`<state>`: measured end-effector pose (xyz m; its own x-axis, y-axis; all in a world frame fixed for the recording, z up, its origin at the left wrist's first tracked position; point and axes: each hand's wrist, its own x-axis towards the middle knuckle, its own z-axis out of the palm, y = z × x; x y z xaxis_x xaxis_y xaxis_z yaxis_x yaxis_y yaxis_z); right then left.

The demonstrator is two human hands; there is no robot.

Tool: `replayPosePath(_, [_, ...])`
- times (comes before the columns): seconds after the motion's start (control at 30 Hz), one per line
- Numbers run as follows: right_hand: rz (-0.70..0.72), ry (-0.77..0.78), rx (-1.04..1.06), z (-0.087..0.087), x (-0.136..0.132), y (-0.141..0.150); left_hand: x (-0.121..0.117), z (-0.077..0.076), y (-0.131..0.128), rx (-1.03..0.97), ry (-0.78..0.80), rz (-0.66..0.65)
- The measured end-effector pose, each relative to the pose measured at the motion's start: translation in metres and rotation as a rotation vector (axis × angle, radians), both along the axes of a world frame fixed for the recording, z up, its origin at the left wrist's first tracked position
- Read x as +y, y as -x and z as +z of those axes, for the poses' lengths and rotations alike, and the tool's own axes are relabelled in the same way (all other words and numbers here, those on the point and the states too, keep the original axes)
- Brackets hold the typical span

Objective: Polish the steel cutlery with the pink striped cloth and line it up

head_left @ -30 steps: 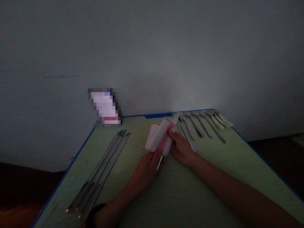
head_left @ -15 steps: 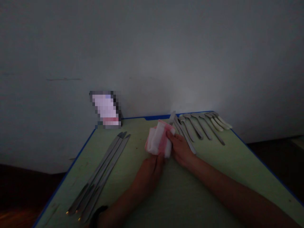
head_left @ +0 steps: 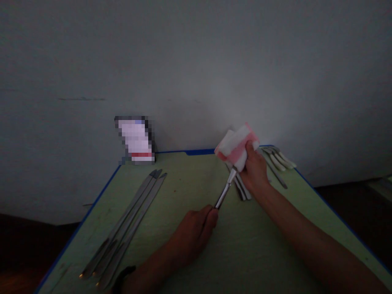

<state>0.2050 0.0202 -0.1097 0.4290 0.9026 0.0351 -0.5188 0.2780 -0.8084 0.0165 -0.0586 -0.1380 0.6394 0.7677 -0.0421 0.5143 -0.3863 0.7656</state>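
My left hand (head_left: 199, 228) is closed round the handle of a shiny metal table knife (head_left: 226, 192). The knife points up and to the right, its far end hidden in a folded pink-and-white cloth (head_left: 235, 149). My right hand (head_left: 255, 167) grips that cloth around the knife's upper part, thumb on top. Beneath the right hand, handle ends of more metal cutlery (head_left: 241, 190) show on the table; the hand and cloth hide the rest. To the left lie three long table knives (head_left: 131, 228) side by side, blades pointing away from me.
Cutlery with white handles (head_left: 280, 159) lies at the table's far right corner, beside a metal handle (head_left: 278, 175). A blurred-out phone-like device (head_left: 136, 139) leans against the grey wall (head_left: 190, 73) at the back left. The pale green table (head_left: 183, 183) has a blue edge.
My right hand and the cloth have moved up and right, away from my left hand. The knife's metal now shows between them. The three knives on the left stay put.
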Motion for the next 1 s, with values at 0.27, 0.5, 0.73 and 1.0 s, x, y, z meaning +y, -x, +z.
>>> replayPosePath(0.27, [0.078, 0.158, -0.194, -0.025, -0.042, 0.064, 0.000, -0.005, -0.004, -0.036, -0.075, 0.171])
replayPosePath(0.5, [0.144, 0.212, -0.297, -0.029, -0.050, 0.061, 0.006, -0.005, -0.003, 0.051, -0.181, 0.154])
replayPosePath(0.73, [-0.043, 0.058, -0.055, -0.007, -0.015, 0.011, 0.001, -0.002, -0.002, 0.045, -0.066, 0.051])
replayPosePath(1.0, [-0.024, 0.133, -0.233, -0.026, -0.032, 0.035, 0.003, 0.000, -0.005, -0.012, -0.014, 0.094])
